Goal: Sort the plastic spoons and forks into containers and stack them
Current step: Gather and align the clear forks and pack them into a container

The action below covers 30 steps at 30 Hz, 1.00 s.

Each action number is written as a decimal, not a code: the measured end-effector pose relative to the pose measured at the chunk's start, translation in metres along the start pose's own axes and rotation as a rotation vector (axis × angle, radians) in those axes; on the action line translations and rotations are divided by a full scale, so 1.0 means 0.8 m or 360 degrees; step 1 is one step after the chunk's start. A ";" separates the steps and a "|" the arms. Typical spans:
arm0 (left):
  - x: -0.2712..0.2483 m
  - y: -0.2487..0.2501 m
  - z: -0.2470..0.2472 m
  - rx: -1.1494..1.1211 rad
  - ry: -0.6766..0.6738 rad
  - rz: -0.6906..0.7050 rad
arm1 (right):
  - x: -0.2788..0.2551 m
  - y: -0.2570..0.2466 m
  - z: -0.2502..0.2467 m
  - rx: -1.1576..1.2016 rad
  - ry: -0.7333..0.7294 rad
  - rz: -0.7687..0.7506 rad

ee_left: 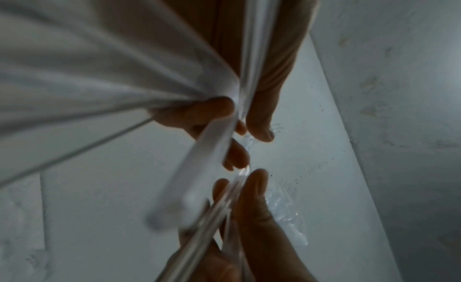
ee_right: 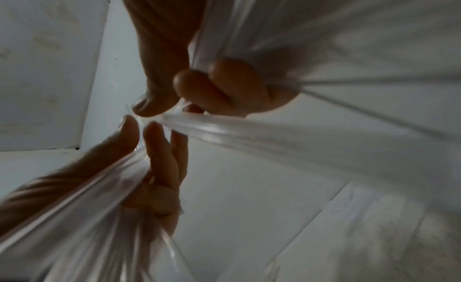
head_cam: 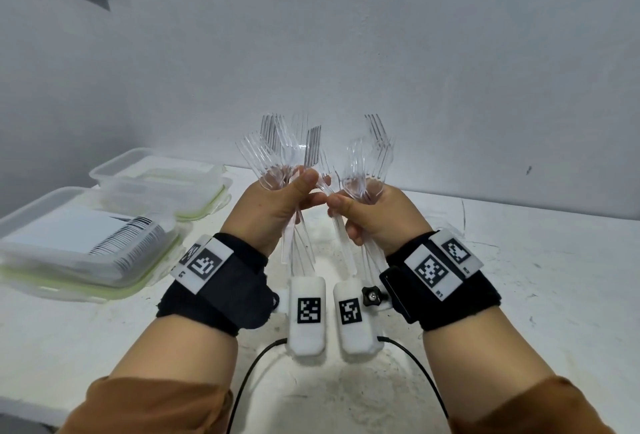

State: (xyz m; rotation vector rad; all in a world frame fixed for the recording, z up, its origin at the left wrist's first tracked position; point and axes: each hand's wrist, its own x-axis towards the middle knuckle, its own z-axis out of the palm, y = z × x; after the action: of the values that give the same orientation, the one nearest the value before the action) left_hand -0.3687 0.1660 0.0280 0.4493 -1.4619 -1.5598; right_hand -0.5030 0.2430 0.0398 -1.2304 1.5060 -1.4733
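Both hands are raised above the white table [head_cam: 519, 295], each holding a bunch of clear plastic forks upright with the tines up. My left hand [head_cam: 311, 187] grips the left bunch [head_cam: 277, 149] round the necks; its handles [ee_left: 99, 69] fan out toward the left wrist camera. My right hand [head_cam: 341, 212] grips the right bunch [head_cam: 374, 156], whose handles [ee_right: 324, 49] spread toward the right wrist camera. The fingertips of the two hands almost meet in the middle. I cannot tell whether any spoons are mixed in.
Two clear lidded containers with green seals stand at the left: a near one [head_cam: 104, 290] with a barcoded label under its lid, and a far one [head_cam: 204, 205] by the wall. A grey wall [head_cam: 415, 52] runs close behind the table.
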 end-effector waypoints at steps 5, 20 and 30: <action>-0.003 0.000 -0.002 -0.0014 0.0162 -0.0101 | 0.006 0.010 0.006 0.0051 0.0025 -0.0017; -0.005 0.002 -0.012 0.0105 0.0257 -0.0162 | 0.013 0.015 0.021 0.0012 0.0071 0.0011; -0.003 0.007 -0.019 0.0148 0.0202 -0.0204 | 0.020 0.016 0.026 0.0093 0.0039 0.0019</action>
State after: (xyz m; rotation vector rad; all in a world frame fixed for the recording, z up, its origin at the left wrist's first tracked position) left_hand -0.3536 0.1594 0.0287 0.6961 -1.4351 -1.5372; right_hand -0.4907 0.2196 0.0273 -1.1710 1.4738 -1.5190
